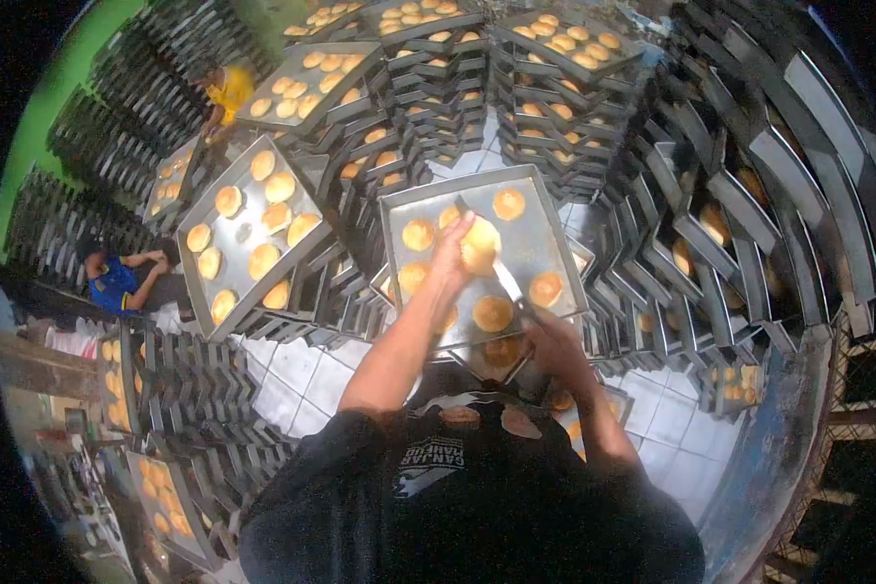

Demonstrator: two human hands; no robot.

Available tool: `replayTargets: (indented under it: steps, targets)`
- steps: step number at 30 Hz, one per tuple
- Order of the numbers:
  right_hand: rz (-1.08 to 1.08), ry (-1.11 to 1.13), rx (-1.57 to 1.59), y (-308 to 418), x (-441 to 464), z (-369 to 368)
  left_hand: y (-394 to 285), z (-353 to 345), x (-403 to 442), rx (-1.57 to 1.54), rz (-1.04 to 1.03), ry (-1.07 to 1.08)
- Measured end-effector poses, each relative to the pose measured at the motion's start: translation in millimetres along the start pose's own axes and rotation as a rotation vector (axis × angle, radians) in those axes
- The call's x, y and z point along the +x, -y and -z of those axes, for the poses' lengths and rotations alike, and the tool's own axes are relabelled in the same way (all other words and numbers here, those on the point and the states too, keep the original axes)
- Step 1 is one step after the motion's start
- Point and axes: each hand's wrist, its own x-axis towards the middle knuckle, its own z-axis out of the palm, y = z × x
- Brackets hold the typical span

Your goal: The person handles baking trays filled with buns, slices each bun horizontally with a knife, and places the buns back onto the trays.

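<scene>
My left hand point(450, 257) is closed around a pale golden bun point(480, 247) above a square metal tray point(465, 191). In my right hand point(553, 345) is a knife with a dark handle and a bright flat blade point(507, 281). The blade reaches up to the bun's lower edge; whether it is inside the bun or against it I cannot tell. Several round buns lie spaced out on the tray, among them one bun point(509, 203) at the far side and another bun point(493, 313) near my right hand. My left forearm hides part of the tray's left side.
Another tray of buns point(194, 280) tops a stack at the left. Tall stacks of metal trays point(720, 195) stand close on the right. More bun trays point(313, 82) are stacked ahead. Two people, one in a blue shirt point(115, 284), one in a yellow shirt point(232, 92), are at the left.
</scene>
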Motion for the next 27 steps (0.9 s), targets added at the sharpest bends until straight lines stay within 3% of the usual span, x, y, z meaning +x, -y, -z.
replayTargets:
  steps: [3, 7, 10, 16, 17, 20, 24, 26, 27]
  targets:
    - [-0.083, 0.097, -0.173, 2.0, 45.2, -5.0, 24.2, -5.0, 3.2, 0.05, 0.046, 0.023]
    - [-0.144, 0.099, -0.103, -11.6, 35.4, 2.1, 7.0, 0.4, 11.9, 0.05, 0.007, -0.001]
    - [0.202, -0.014, -0.424, -34.0, 10.4, 7.2, -5.0, 11.0, 10.5, 0.053, 0.015, -0.001]
    - [-0.136, 0.01, -0.21, -46.3, 49.7, -17.7, 43.0, -0.8, 6.9, -0.07, 0.134, -0.095]
    - [-0.047, -0.015, -0.193, -71.0, 60.9, -21.4, 46.1, 1.0, 14.3, -0.04, 0.106, -0.148]
    - [-0.068, -0.033, -0.302, -72.6, 55.6, -22.3, 33.8, -5.0, 23.6, -0.115, 0.115, -0.251]
    - [-0.217, -0.083, -0.34, -98.7, -10.5, -19.2, 51.4, 41.4, 79.0, -0.083, 0.077, -0.16]
    - [-0.605, 0.019, -0.298, -114.6, -46.6, -10.4, 56.5, 48.6, 93.3, -0.056, 0.099, -0.198]
    - [-0.622, 0.011, -0.299, -124.3, -66.0, -6.2, 61.1, 50.8, 96.8, -0.039, 0.114, -0.173]
